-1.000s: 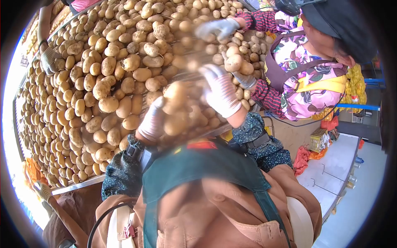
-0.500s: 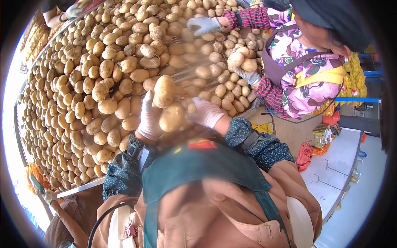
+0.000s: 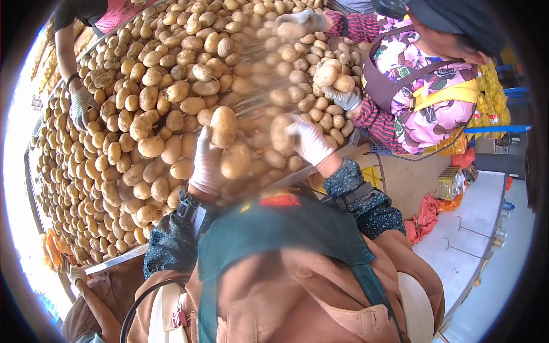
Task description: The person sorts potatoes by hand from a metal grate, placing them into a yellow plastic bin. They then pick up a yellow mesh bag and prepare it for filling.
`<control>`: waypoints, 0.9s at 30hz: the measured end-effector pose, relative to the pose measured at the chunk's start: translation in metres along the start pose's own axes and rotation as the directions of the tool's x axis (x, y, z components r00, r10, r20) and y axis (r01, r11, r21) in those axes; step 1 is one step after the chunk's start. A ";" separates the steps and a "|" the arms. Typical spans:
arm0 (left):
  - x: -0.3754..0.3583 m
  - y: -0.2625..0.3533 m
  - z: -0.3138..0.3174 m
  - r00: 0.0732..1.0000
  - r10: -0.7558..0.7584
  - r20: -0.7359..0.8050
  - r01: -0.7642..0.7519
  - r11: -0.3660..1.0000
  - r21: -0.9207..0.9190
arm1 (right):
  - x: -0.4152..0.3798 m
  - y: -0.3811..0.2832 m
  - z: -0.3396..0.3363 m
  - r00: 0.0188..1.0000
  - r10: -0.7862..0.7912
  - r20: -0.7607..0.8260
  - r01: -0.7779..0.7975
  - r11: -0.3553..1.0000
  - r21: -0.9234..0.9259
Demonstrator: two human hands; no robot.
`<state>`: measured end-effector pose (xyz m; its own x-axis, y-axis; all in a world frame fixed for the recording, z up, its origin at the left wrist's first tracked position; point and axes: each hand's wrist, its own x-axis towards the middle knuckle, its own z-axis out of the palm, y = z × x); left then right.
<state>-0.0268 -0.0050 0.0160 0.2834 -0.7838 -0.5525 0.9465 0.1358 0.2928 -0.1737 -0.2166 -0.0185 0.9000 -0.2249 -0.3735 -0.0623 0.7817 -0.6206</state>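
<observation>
My left hand (image 3: 207, 166), in a pale glove, is closed around two large potatoes: an upper oval potato (image 3: 223, 127) and a lower, rounder potato (image 3: 235, 160). To its right, my gloved right hand (image 3: 311, 142) grips a brownish potato (image 3: 281, 135), which is somewhat blurred. Both hands are over the near edge of a broad potato pile (image 3: 143, 128), above a part smeared by motion. Some of my right fingers are hidden behind the potato.
A co-worker (image 3: 420, 86) in a flowered apron stands at the right, both gloved hands on potatoes. Another person's gloved hand (image 3: 84, 108) rests on the pile at left, and more gloved fingers show at lower left. A white table (image 3: 457, 234) and red bag (image 3: 424, 217) are at right.
My right hand has moved right and slightly up, and a potato now shows in its fingers. My left hand stays put with its two potatoes. At left, another person's hand has reached down onto the pile.
</observation>
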 end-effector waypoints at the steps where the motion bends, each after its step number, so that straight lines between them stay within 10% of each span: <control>1: 0.001 0.000 -0.001 1.000 -0.004 0.016 0.004 1.000 0.016 | -0.001 -0.008 0.013 0.998 0.028 -0.051 -0.025 0.998 0.053; 5: -0.008 0.004 0.028 0.998 -0.028 0.062 0.024 0.998 0.061 | 0.017 -0.013 0.011 0.971 0.222 0.083 -0.225 0.974 0.021; 9: 0.010 0.009 0.007 0.990 -0.139 0.031 0.124 0.949 0.291 | 0.034 -0.008 0.048 0.981 0.122 0.151 -0.028 0.859 -0.511; 14: 0.023 0.024 0.008 0.972 -0.233 0.019 0.196 0.857 0.476 | 0.055 -0.001 0.018 0.954 0.213 0.209 -0.170 0.964 -0.207; 27: 0.039 0.011 0.016 0.997 0.082 0.005 -0.082 0.974 0.213 | -0.025 -0.027 0.028 0.994 0.072 0.080 -0.084 0.985 0.149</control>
<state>-0.0076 -0.0431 0.0103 0.3595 -0.7733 -0.5222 0.8654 0.0669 0.4966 -0.1822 -0.2162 0.0263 0.9249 -0.1204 -0.3606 -0.0721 0.8757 -0.4773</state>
